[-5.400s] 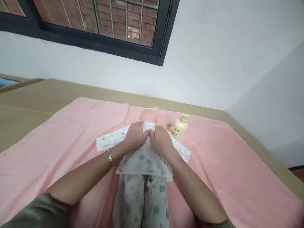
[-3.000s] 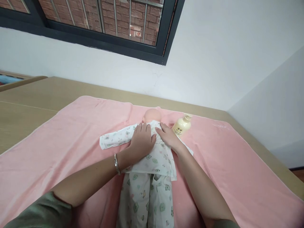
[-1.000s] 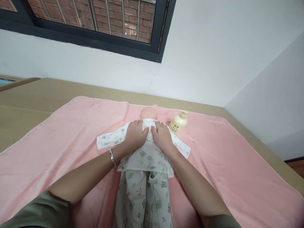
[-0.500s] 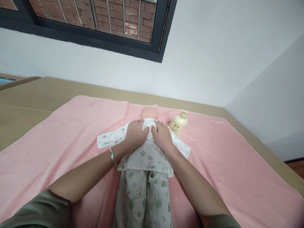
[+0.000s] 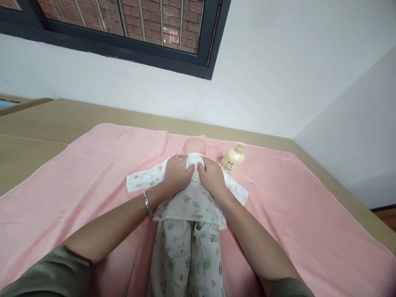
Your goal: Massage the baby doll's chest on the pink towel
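Printed doll shirt [image 5: 192, 202] lies under both palms; left hand [image 5: 177, 175], right hand [image 5: 212, 177] flat, unclenched.

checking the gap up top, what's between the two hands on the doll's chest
In the head view, only a narrow strip of the doll's printed top shows between the left hand and the right hand; both hands rest flat on it.

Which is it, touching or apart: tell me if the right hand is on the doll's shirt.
Touching. The head view shows the right hand lying flat on the doll's shirt at the shoulder, no gap visible.
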Demonstrator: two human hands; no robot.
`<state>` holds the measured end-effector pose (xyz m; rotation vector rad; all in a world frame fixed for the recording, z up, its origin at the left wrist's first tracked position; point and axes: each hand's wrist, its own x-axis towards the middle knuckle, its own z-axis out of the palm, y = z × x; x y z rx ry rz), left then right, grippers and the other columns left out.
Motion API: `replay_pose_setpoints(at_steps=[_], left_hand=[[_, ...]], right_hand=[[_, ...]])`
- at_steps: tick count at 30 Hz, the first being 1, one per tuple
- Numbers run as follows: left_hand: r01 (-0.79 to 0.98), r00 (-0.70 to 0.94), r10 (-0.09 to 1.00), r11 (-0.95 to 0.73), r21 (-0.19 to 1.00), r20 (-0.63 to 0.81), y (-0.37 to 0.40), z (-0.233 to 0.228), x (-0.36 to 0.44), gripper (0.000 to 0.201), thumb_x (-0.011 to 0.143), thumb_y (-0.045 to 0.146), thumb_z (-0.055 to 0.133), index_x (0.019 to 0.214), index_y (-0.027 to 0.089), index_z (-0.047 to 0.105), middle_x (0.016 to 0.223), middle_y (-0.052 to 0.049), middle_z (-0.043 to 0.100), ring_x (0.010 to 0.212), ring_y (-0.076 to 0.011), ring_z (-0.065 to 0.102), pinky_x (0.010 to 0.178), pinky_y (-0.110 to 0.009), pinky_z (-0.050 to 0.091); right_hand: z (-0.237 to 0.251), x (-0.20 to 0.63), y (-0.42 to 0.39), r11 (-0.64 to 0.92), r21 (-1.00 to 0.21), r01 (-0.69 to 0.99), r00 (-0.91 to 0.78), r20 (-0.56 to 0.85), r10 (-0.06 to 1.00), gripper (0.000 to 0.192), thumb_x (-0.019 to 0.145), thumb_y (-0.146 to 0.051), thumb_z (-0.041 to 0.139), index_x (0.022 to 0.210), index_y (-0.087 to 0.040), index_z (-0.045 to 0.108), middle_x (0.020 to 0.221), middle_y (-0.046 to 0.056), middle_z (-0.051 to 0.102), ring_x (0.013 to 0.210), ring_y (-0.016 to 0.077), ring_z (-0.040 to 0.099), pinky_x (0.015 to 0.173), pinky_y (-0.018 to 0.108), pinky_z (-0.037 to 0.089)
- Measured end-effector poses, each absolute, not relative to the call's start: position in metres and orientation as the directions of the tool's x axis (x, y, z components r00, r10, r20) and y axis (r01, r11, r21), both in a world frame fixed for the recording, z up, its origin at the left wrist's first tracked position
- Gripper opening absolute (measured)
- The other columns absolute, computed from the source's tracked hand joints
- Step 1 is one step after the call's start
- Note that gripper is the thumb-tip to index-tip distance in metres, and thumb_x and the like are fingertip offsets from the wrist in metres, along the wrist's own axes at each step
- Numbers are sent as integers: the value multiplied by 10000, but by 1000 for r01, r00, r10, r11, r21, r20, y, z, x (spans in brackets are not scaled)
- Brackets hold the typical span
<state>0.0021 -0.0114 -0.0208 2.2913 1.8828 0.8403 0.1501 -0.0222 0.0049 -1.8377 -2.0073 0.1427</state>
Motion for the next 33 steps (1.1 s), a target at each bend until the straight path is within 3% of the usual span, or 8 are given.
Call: replay_pose_setpoints(at_steps=[17, 33], left_hand=[[878, 93, 905, -271, 394, 414, -11, -25, 2, 408, 977, 367, 482, 1250, 124, 662, 1103, -176, 643, 1057, -334, 613, 963, -463, 497], [859, 82, 887, -294, 420, 453, -9, -30, 1, 368, 970, 352, 503, 1188, 99, 659, 1084, -178, 628, 1076, -340, 594, 993, -472, 483]], right_hand=[[5, 150, -23, 118, -362, 925, -35, 227, 973, 357, 1052, -332, 418, 1195, -158, 696, 1177, 124, 752, 1104, 261, 644, 958, 332, 404], [9, 148, -27, 121, -304, 945, -44, 247, 968, 332, 1065, -322, 404, 1035, -191, 707, 1084, 110, 755, 1008, 241, 653, 838, 297, 410]])
